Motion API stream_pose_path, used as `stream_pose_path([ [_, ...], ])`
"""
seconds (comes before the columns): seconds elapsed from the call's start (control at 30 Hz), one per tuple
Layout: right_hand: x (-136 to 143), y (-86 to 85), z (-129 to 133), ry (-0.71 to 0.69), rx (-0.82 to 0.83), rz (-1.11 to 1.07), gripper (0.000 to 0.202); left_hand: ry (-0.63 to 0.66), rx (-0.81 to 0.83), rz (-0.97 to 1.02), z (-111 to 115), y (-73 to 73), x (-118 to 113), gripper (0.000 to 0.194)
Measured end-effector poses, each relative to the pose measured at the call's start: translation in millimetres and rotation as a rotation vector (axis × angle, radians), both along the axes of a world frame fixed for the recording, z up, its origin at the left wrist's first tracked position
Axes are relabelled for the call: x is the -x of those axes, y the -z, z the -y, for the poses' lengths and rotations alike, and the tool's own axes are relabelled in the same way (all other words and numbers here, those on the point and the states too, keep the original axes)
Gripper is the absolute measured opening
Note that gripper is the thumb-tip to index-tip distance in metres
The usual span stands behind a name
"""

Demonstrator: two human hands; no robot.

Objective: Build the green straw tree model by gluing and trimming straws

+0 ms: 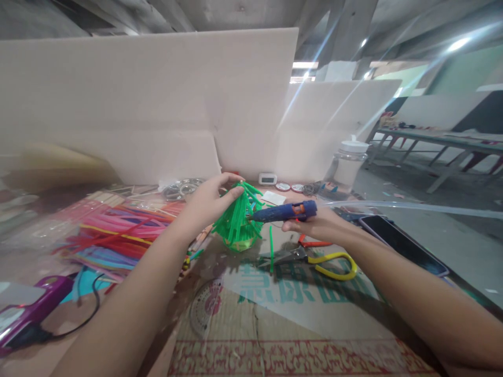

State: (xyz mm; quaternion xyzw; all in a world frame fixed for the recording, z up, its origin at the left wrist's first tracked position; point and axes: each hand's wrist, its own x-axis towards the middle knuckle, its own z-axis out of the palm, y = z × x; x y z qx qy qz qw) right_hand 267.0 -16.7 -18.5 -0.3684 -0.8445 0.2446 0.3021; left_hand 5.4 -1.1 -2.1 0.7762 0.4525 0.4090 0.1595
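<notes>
At the middle of the table stands a cone-shaped craft piece (238,225) made of green fuzzy pipe cleaners. My left hand (218,198) pinches its top between thumb and fingers. In my right hand (310,225) is a blue glue gun (281,212), its nozzle against or just in front of the cone's right side; I cannot tell which. A single green pipe cleaner (271,248) lies to the right of the cone, across the blades of yellow-handled scissors (334,265). Red-handled pliers or cutters (314,243) lie partly hidden behind the scissors.
Bundled coloured pipe cleaners (121,230) lie at left, near a purple power strip (43,303). A phone (403,245) rests at right. A clear bottle (348,162) and a small digital display (268,179) stand at the back, before white boards (157,94). A clear protractor (206,306) lies in front.
</notes>
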Motion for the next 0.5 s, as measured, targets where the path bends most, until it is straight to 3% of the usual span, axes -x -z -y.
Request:
stream_pose_path([
  [0.17, -0.6, 2.4, -2.4, 0.005, -0.029, -0.003, 0.028, 0.004, -0.001, 0.005, 0.0, 0.3, -0.3, 0.035],
  [0.5, -5.0, 6.7, -6.3, 0.14, -0.098, 0.05, 0.03, 0.003, -0.002, -0.005, 0.3, -0.7, 0.0, 0.035],
])
